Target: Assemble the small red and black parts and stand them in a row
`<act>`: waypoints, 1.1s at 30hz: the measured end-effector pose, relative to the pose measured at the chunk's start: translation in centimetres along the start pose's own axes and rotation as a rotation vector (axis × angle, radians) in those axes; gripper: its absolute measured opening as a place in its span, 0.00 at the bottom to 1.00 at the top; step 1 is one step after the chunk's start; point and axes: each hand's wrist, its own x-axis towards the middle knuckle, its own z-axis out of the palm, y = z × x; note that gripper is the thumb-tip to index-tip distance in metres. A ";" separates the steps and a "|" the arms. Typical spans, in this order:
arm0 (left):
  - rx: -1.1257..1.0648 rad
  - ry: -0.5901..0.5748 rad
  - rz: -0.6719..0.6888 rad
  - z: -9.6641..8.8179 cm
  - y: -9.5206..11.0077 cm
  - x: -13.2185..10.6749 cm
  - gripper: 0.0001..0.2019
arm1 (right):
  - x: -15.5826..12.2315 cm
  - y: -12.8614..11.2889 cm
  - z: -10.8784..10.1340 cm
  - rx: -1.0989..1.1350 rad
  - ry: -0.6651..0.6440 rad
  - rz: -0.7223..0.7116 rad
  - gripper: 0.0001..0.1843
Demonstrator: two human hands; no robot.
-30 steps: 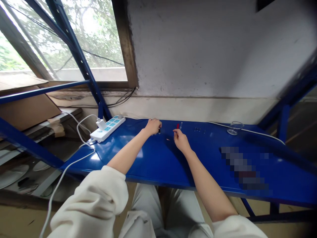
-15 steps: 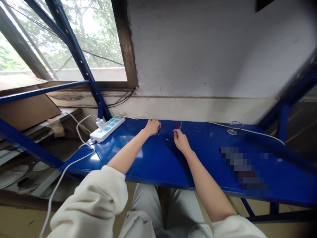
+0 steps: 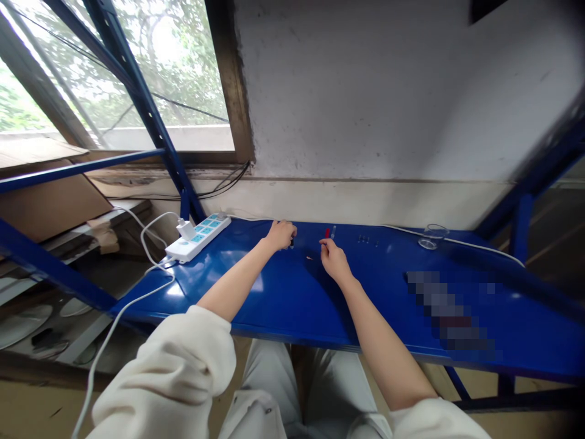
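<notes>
My left hand (image 3: 280,235) rests low over the far part of the blue table, fingers curled around a small dark object (image 3: 292,242) whose kind I cannot make out. To its right, my right hand (image 3: 335,258) is closed in a pinch, thumb and forefinger together; anything between them is too small to see. Just beyond those fingertips is a small red item (image 3: 327,233), with a thin clear piece (image 3: 334,231) beside it. A tiny pale scrap (image 3: 309,258) lies between the hands. Several small clear pieces (image 3: 363,239) are set out farther right.
A clear cup (image 3: 432,238) stands near the back right, by a white cable (image 3: 484,245). On the left is a white power strip (image 3: 199,238) with a plug in it. A blurred-out item (image 3: 450,314) lies at the right of the blue table (image 3: 292,305). Blue posts (image 3: 146,103) rise at both sides.
</notes>
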 end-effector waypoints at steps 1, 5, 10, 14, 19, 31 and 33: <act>0.011 -0.013 -0.005 -0.1 0.1 0.0 0.11 | 0.0 0.0 0.0 -0.020 -0.003 0.014 0.16; 0.027 -0.071 -0.026 -0.5 0.3 -0.1 0.12 | 0.0 -0.2 -0.2 -0.117 -0.043 0.083 0.15; 0.072 -0.076 -0.044 -1.6 1.1 -0.4 0.16 | -0.1 -0.6 -0.6 -0.262 -0.108 0.160 0.15; 0.032 0.091 0.021 -2.4 3.4 -0.5 0.17 | -0.4 -0.9 -0.7 -0.387 -0.055 0.185 0.15; -0.116 0.191 0.118 -0.2 7.3 -0.6 0.18 | -0.6 -0.9 -0.6 -0.491 -0.049 0.261 0.18; -0.165 0.103 -0.108 6.2 8.7 2.2 0.30 | -0.6 -1.0 -0.7 -0.514 -0.197 0.313 0.22; -0.142 0.083 -0.105 6.4 8.9 2.8 0.31 | -0.6 -0.9 -0.7 -0.514 -0.206 0.316 0.22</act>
